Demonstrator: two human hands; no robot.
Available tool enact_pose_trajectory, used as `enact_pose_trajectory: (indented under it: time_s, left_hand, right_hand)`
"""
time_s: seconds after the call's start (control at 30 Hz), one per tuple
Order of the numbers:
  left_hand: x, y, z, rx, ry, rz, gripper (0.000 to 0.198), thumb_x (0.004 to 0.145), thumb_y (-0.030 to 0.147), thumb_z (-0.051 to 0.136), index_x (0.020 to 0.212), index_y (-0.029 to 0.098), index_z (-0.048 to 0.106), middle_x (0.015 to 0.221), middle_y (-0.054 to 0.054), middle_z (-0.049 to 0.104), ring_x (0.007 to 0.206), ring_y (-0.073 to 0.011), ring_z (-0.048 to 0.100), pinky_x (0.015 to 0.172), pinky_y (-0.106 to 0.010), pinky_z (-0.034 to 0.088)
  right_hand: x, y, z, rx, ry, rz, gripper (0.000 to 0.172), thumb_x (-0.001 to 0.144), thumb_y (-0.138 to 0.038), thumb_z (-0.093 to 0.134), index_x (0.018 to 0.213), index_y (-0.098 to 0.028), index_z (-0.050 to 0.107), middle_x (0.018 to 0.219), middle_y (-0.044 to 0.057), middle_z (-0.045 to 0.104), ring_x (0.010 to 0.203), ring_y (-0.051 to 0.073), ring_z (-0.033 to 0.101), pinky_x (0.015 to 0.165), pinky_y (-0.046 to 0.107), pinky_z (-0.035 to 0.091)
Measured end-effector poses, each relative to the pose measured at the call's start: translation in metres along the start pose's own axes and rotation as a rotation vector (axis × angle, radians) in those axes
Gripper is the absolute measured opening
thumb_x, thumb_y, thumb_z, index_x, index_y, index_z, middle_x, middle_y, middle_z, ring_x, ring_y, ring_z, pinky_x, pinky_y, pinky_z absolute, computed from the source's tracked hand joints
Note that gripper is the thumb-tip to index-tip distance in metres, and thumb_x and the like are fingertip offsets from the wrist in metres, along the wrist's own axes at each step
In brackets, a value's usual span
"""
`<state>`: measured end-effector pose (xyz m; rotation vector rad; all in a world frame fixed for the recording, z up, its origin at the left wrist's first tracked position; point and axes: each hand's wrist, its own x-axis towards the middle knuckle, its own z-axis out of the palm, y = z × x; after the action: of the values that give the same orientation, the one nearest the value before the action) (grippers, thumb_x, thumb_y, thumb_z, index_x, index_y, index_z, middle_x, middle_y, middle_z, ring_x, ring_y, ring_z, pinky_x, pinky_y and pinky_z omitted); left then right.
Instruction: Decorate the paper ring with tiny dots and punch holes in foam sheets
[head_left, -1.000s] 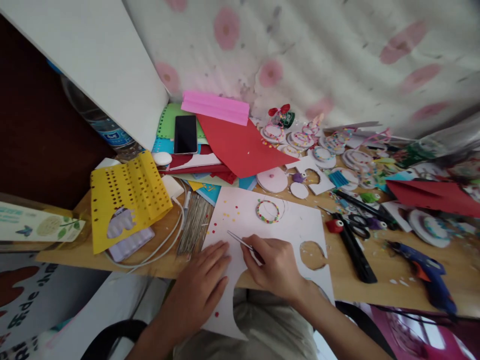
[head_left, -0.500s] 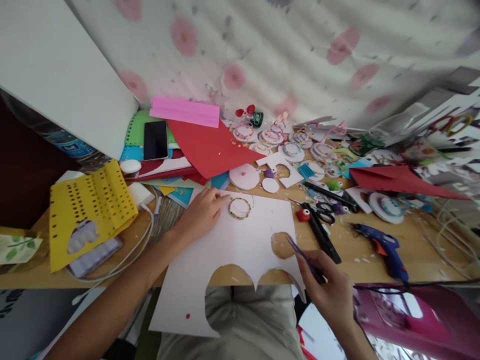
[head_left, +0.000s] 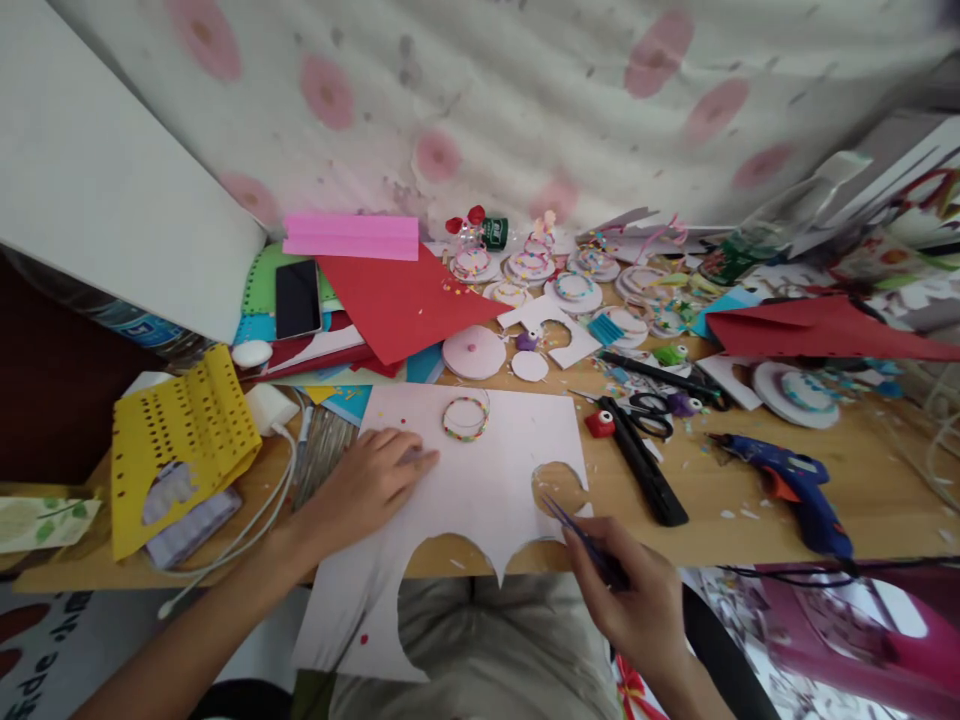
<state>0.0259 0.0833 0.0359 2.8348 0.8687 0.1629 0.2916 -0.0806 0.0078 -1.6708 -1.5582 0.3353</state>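
Observation:
A large sheet of white card (head_left: 517, 440) with round cut-outs lies at the table's front, its lower left part overhanging my lap. A beaded bracelet (head_left: 466, 435) in red and green, with a thin wire curving off it, rests on the card. My left hand (head_left: 382, 472) lies on the card just left of and below the bracelet, apart from it, thumb and fingers spread slightly. Tweezers (head_left: 581, 530) are gripped in my right hand (head_left: 634, 590); their tips point up-left over the round cut-out at the card's right side. Nothing shows clearly between the tips.
Right of the card lie a long black tool (head_left: 645, 470), black scissors (head_left: 652, 412) and a blue glue gun (head_left: 795, 485). Several finished bracelets stand on white discs behind. At left are a yellow punched sheet (head_left: 180, 450), a phone (head_left: 298, 299) and a white cable (head_left: 277, 500).
My left hand has drawn back from beside the bracelet, down and left, uncovering small dots on the card. The tweezers have shifted slightly left and down. The view has also shifted.

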Motion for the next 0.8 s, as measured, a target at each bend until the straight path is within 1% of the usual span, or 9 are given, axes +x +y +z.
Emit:
enact_pose_trajectory:
  time_s: [0.07,0.13,0.2,0.3,0.43,0.57,0.7,0.77,0.8]
  left_hand:
    - [-0.012,0.004,-0.002,-0.199,0.076,-0.076,0.038,0.093,0.014,0.044,0.126,0.024,0.059,0.115,-0.008,0.062,0.108,-0.0233,0.055,0.093,-0.040,0.045]
    - [-0.021,0.004,-0.004,-0.335,0.202,-0.226,0.034,0.095,0.018,0.043,0.124,0.024,0.060,0.116,-0.007,0.060,0.111,-0.0213,0.054,0.097,-0.038,0.043]
    - [-0.028,0.004,-0.007,-0.441,0.320,-0.373,0.025,0.095,0.023,0.046,0.114,0.022,0.064,0.110,-0.006,0.061,0.105,-0.0196,0.057,0.093,-0.034,0.045]
    - [-0.040,0.009,-0.010,-0.602,0.417,-0.510,0.017,0.094,0.028,0.050,0.095,0.020,0.064,0.095,-0.003,0.063,0.089,-0.0166,0.060,0.080,-0.028,0.047]
    - [-0.056,0.024,-0.007,-0.724,0.400,-0.571,0.017,0.094,0.029,0.050,0.089,0.020,0.064,0.086,-0.001,0.064,0.078,-0.0146,0.060,0.072,-0.025,0.047]
    - [-0.063,0.034,-0.001,-0.790,0.426,-0.615,0.018,0.092,0.029,0.051,0.086,0.021,0.066,0.085,-0.002,0.066,0.074,-0.0145,0.059,0.070,-0.025,0.047]
    - [-0.057,0.039,0.006,-0.917,0.439,-0.756,0.019,0.088,0.034,0.056,0.086,0.020,0.069,0.083,-0.002,0.068,0.073,-0.0155,0.061,0.066,-0.025,0.048]
    - [-0.051,0.043,0.006,-1.016,0.401,-0.793,0.020,0.086,0.034,0.057,0.089,0.020,0.071,0.080,-0.003,0.068,0.074,-0.0157,0.062,0.065,-0.025,0.048]
    - [-0.048,0.046,0.006,-1.076,0.372,-0.787,0.020,0.086,0.034,0.058,0.091,0.020,0.071,0.079,-0.002,0.068,0.073,-0.0154,0.062,0.065,-0.024,0.048]
  right_hand:
    - [0.008,-0.007,0.012,0.008,-0.057,-0.082,0.008,0.089,-0.022,0.056,0.087,-0.017,0.062,0.054,-0.002,0.058,0.042,0.010,0.049,0.045,0.023,0.037]
    - [0.017,-0.015,0.025,-0.024,-0.106,-0.150,0.011,0.090,-0.022,0.054,0.087,-0.017,0.063,0.054,-0.001,0.058,0.044,0.011,0.051,0.048,0.023,0.036]
    - [0.027,-0.025,0.039,-0.083,-0.159,-0.197,0.016,0.091,-0.021,0.051,0.083,-0.017,0.063,0.053,-0.001,0.057,0.046,0.011,0.053,0.049,0.023,0.033]
    - [0.039,-0.036,0.058,-0.173,-0.250,-0.243,0.023,0.091,-0.020,0.047,0.072,-0.017,0.060,0.052,-0.001,0.058,0.046,0.012,0.053,0.050,0.025,0.028]
    - [0.046,-0.042,0.073,-0.296,-0.351,-0.239,0.023,0.089,-0.018,0.046,0.068,-0.018,0.057,0.054,-0.001,0.060,0.046,0.012,0.054,0.051,0.027,0.022]
    - [0.047,-0.044,0.074,-0.368,-0.373,-0.226,0.022,0.088,-0.019,0.047,0.068,-0.018,0.057,0.055,0.000,0.063,0.047,0.012,0.055,0.050,0.029,0.019]
    - [0.044,-0.050,0.066,-0.256,-0.323,-0.258,0.022,0.090,-0.020,0.047,0.073,-0.017,0.061,0.053,-0.001,0.059,0.045,0.012,0.054,0.050,0.027,0.025]
    - [0.041,-0.056,0.058,-0.159,-0.302,-0.268,0.019,0.091,-0.019,0.048,0.080,-0.016,0.064,0.053,-0.001,0.057,0.045,0.011,0.052,0.050,0.025,0.029]
    - [0.040,-0.060,0.053,-0.115,-0.293,-0.275,0.017,0.091,-0.018,0.049,0.083,-0.016,0.064,0.053,-0.001,0.057,0.045,0.011,0.051,0.050,0.024,0.030]
